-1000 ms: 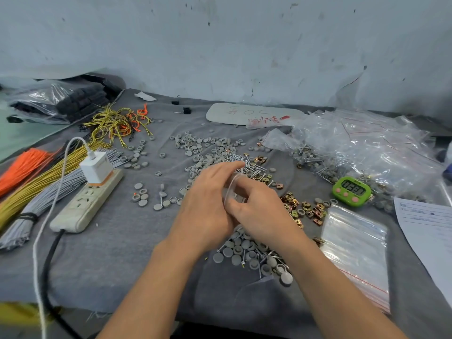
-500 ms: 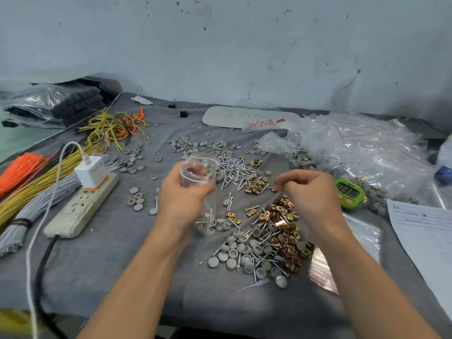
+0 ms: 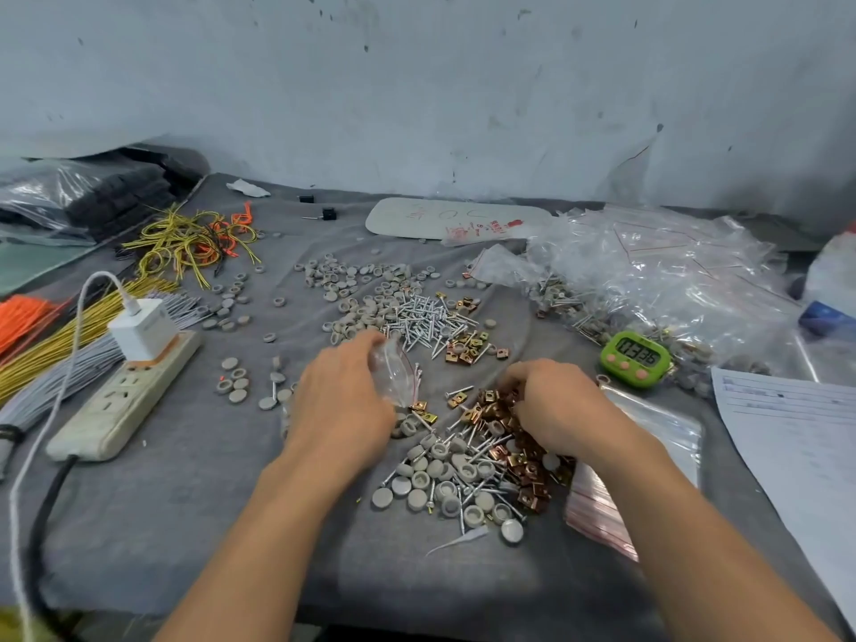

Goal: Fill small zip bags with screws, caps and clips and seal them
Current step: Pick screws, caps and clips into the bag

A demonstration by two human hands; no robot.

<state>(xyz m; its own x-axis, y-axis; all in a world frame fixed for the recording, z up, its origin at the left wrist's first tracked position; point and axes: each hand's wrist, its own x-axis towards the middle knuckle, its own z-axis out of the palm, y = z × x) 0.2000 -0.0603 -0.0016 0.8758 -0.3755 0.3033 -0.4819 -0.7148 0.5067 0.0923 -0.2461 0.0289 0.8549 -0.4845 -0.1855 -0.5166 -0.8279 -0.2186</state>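
Left hand (image 3: 343, 405) is gripping a small clear zip bag (image 3: 394, 373) at frame center. Right hand (image 3: 556, 410) is curling fingers into the clips (image 3: 498, 407) at center-right; can't tell if any are pinched. Caps (image 3: 419, 479) are lying below, screws (image 3: 424, 317) above.

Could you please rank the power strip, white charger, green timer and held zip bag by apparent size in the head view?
Power strip
White charger and green timer, about alike
Zip bag, partly hidden by the left hand
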